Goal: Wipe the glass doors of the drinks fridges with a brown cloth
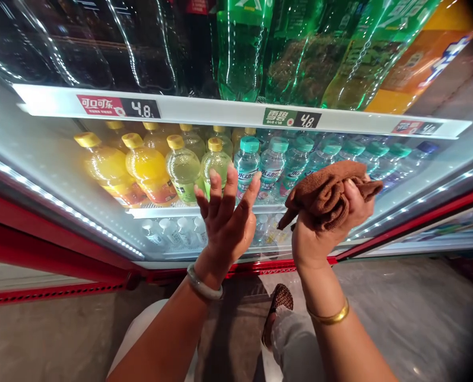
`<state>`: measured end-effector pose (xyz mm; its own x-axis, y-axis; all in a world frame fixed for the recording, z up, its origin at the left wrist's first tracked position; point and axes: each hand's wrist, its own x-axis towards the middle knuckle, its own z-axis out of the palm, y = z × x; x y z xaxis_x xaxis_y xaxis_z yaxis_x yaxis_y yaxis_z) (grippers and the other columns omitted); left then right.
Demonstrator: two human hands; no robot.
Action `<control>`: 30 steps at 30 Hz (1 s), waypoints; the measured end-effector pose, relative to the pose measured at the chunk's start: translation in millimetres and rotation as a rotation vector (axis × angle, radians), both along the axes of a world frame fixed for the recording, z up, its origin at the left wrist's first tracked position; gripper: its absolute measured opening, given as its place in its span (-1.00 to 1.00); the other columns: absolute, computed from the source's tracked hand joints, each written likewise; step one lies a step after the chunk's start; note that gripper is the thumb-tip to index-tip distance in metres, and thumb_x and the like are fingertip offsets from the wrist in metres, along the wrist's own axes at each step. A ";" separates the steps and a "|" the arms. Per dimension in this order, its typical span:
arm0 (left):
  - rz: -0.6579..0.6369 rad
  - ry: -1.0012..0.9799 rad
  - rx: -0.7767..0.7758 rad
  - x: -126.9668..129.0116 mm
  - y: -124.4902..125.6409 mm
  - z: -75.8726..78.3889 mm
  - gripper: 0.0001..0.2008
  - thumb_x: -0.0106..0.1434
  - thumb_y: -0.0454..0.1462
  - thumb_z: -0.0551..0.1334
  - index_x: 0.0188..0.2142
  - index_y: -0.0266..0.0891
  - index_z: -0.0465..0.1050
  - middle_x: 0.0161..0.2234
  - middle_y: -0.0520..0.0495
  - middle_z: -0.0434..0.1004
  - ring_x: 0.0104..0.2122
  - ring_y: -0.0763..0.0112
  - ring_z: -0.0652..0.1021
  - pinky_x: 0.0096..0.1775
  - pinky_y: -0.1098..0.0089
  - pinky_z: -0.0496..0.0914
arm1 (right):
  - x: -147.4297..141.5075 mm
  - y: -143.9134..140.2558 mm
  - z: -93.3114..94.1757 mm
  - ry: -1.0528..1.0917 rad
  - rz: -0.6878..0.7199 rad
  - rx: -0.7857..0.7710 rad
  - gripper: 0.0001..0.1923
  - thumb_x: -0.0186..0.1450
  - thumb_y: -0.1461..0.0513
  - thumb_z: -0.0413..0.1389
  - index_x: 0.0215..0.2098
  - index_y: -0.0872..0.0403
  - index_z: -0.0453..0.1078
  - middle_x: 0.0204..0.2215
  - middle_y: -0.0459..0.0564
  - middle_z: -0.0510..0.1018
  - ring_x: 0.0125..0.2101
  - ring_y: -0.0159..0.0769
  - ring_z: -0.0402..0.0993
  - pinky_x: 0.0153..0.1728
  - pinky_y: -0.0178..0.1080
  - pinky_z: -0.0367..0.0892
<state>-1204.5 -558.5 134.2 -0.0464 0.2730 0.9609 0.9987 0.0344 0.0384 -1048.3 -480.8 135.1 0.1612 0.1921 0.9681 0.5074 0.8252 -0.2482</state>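
My left hand [229, 223] is raised with its fingers spread and holds nothing. It is in front of the lower bottle shelf, nearest a green-tinted drink bottle [183, 172] with a yellow cap and a clear bottle [246, 163] with a teal cap. Crumpled in my right hand [320, 241] is a brown cloth [326, 193], the fingers wrapped round it. The cloth hides part of the row of teal-capped bottles behind it. Whether either hand touches a glass front cannot be made out.
A white shelf edge [212, 110] with price tags crosses above my hands, with large green bottles [244, 53] and dark bottles over it. Orange-yellow bottles [149, 164] stand at left. The fridge's red frame [236, 270] runs along the bottom, above the grey floor [411, 313].
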 end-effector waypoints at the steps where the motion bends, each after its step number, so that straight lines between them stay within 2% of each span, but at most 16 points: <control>1: 0.000 0.001 0.003 -0.2 -0.1 0.3 -0.17 0.30 -0.50 0.15 0.49 0.03 0.05 0.52 0.05 -0.20 0.52 0.22 -0.13 0.50 0.00 -0.25 | -1.2 -1.3 -3.6 -0.003 -0.010 -0.008 -0.21 0.23 0.26 0.23 0.40 -0.06 0.15 0.34 0.18 0.20 0.45 0.08 0.12 0.41 0.37 0.09; 3: -0.002 -0.010 0.005 -0.7 -0.2 0.3 -0.19 0.32 -0.47 0.16 0.49 0.06 0.07 0.52 0.07 -0.19 0.52 0.22 -0.12 0.50 -0.01 -0.26 | -13.1 -13.2 -13.9 -0.052 0.003 -0.031 -0.23 0.25 0.27 0.20 0.40 -0.08 0.14 0.39 0.19 0.15 0.47 0.11 0.07 0.39 0.39 0.11; 6: -0.032 -0.030 0.006 -1.2 0.1 -0.3 -0.28 0.39 -0.36 0.18 0.48 0.07 0.09 0.53 0.11 -0.21 0.53 0.28 -0.14 0.51 0.07 -0.30 | -36.6 -36.2 -24.0 -0.178 0.085 -0.068 -0.41 0.32 0.26 0.16 0.29 -0.18 0.23 0.39 0.08 0.16 0.46 0.10 0.10 0.36 0.40 0.18; 9: -0.041 -0.039 0.005 -0.7 0.1 -0.6 -0.29 0.42 -0.36 0.15 0.49 0.06 0.06 0.53 0.13 -0.23 0.53 0.32 -0.15 0.51 0.10 -0.31 | -34.6 -34.9 -16.9 -0.205 0.107 -0.049 -0.52 0.34 0.26 0.16 0.19 -0.24 0.31 0.32 -0.03 0.25 0.43 0.05 0.16 0.37 0.38 0.18; 13: -0.021 -0.026 -0.010 0.5 -0.9 -0.3 -0.19 0.33 -0.49 0.14 0.49 0.08 0.05 0.53 0.10 -0.24 0.53 0.25 -0.15 0.51 -0.01 -0.27 | -0.1 -1.4 -0.9 -0.021 0.005 -0.023 -0.31 0.26 0.27 0.21 0.34 -0.15 0.22 0.31 0.11 0.24 0.41 0.08 0.20 0.39 0.38 0.14; 16: -0.027 -0.037 -0.016 0.3 -1.4 -0.5 -0.16 0.31 -0.49 0.14 0.49 0.11 0.03 0.53 0.11 -0.23 0.53 0.23 -0.14 0.50 -0.06 -0.26 | 3.7 2.4 -5.6 0.015 -0.048 -0.008 -0.19 0.21 0.26 0.22 0.41 -0.04 0.14 0.34 0.20 0.21 0.44 0.10 0.12 0.41 0.42 0.05; 18: -0.040 -0.051 -0.022 -0.4 -1.1 -1.0 -0.20 0.34 -0.46 0.14 0.49 0.11 0.04 0.53 0.11 -0.23 0.53 0.23 -0.15 0.51 -0.06 -0.26 | -11.1 -11.6 -14.6 -0.054 -0.016 -0.014 -0.25 0.25 0.26 0.20 0.39 -0.08 0.16 0.39 0.18 0.15 0.46 0.13 0.08 0.39 0.46 0.05; 20: -0.053 -0.054 -0.003 -1.1 -0.3 -1.4 -0.29 0.41 -0.37 0.13 0.49 0.09 0.05 0.53 0.10 -0.21 0.53 0.25 -0.14 0.51 -0.02 -0.28 | -29.9 -28.4 -21.3 -0.155 0.068 -0.037 -0.40 0.31 0.27 0.16 0.29 -0.17 0.26 0.40 0.08 0.16 0.46 0.11 0.10 0.37 0.45 0.10; 23: -0.065 -0.053 0.025 -0.9 -0.2 -0.6 -0.37 0.49 -0.26 0.10 0.50 0.06 0.04 0.52 0.10 -0.16 0.53 0.30 -0.13 0.51 0.07 -0.31 | -42.2 -35.2 -17.9 -0.193 0.141 -0.028 -0.58 0.36 0.28 0.14 0.15 -0.23 0.37 0.33 -0.05 0.28 0.45 0.04 0.15 0.40 0.41 0.08; 27: -0.106 -0.071 -0.008 0.7 -3.2 2.3 -0.27 0.45 -0.37 0.07 0.53 -0.01 -0.10 0.52 0.06 -0.16 0.53 0.31 -0.15 0.51 0.04 -0.30 | -24.0 -10.8 -2.7 -0.025 0.065 0.058 -0.45 0.34 0.26 0.20 0.26 -0.18 0.31 0.32 0.04 0.26 0.43 0.10 0.18 0.39 0.42 0.10; 30: -0.126 -0.075 -0.031 0.4 -3.9 2.2 -0.25 0.45 -0.34 0.10 0.54 -0.07 -0.14 0.52 0.01 -0.16 0.53 0.29 -0.18 0.51 0.06 -0.35 | -18.3 -7.1 -6.3 -0.026 -0.010 0.050 -0.33 0.33 0.24 0.19 0.37 -0.11 0.19 0.39 0.15 0.15 0.44 0.18 0.14 0.37 0.43 0.13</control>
<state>-1204.1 -562.4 136.3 -0.0807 0.3105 0.9471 0.9895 -0.0890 0.1135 -1066.6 -487.9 128.8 0.1378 0.1417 0.9803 0.5211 0.8313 -0.1934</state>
